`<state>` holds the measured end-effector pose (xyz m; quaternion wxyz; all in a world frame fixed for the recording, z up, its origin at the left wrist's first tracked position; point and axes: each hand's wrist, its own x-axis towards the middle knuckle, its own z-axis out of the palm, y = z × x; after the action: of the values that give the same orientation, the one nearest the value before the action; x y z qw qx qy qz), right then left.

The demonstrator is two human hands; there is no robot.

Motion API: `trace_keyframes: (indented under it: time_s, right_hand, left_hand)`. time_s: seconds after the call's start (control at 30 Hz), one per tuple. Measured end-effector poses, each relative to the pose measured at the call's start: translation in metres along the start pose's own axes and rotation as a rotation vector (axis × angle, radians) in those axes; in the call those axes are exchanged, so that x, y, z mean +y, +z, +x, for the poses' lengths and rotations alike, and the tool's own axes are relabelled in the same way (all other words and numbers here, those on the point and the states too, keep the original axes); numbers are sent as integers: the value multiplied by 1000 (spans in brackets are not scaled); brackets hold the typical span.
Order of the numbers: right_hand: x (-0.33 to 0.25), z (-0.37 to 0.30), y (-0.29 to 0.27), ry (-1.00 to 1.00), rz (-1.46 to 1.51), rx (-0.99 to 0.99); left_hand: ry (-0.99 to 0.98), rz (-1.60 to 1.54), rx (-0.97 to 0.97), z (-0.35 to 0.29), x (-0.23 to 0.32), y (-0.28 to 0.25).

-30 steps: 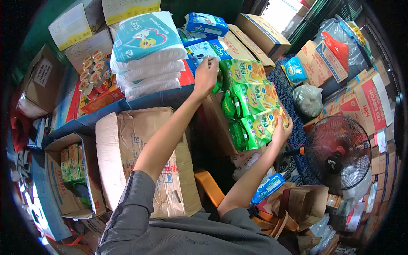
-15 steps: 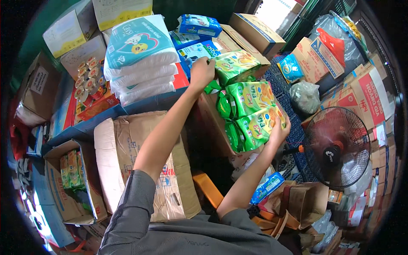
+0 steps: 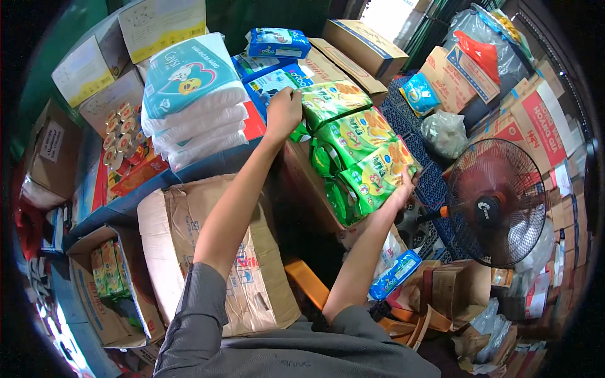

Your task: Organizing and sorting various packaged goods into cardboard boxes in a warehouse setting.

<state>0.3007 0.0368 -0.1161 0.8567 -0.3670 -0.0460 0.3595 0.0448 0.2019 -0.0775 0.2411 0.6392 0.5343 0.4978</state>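
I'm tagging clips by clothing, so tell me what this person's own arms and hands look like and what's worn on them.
Both the left hand and the right hand look bare, with no gloves, watch or bracelet visible. The dark grey shirt has short sleeves with a finely textured weave, leaving the forearms uncovered.

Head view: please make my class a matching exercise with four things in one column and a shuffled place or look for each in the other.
Things
1. left hand
2. fan
3. right hand
4. teal-and-white packs

Places or looks
A. at the near green pack
B. stacked
C. beside the far green pack
D. black, with a round cage

Pairs: 1-C, 2-D, 3-A, 4-B.
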Motion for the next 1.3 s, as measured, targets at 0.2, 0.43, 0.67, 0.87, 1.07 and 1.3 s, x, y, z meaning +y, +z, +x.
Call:
trace_keyframes:
  time_s: [0.2, 0.43, 0.67, 0.87, 1.07, 1.3]
  right_hand:
    - [29, 36, -4, -577, -414, 156]
    - [15, 32, -13, -439, -414, 82]
    - [0, 15, -18, -329, -285, 32]
    - [0, -2, -17, -284, -282, -33]
    - [11, -11, -19, -421, -212, 92]
    - [18, 5, -13, -494, -469, 49]
  left_hand:
    - [-56, 1, -2, 3, 4, -7]
    - [-96, 25, -128, -9, 5, -9]
    - [-13, 103, -46, -28, 12, -8]
    - [59, 38, -5, -35, 19, -9]
    - [-116, -26, 70, -21, 15, -2]
    - [-170, -134, 91, 15, -13, 6]
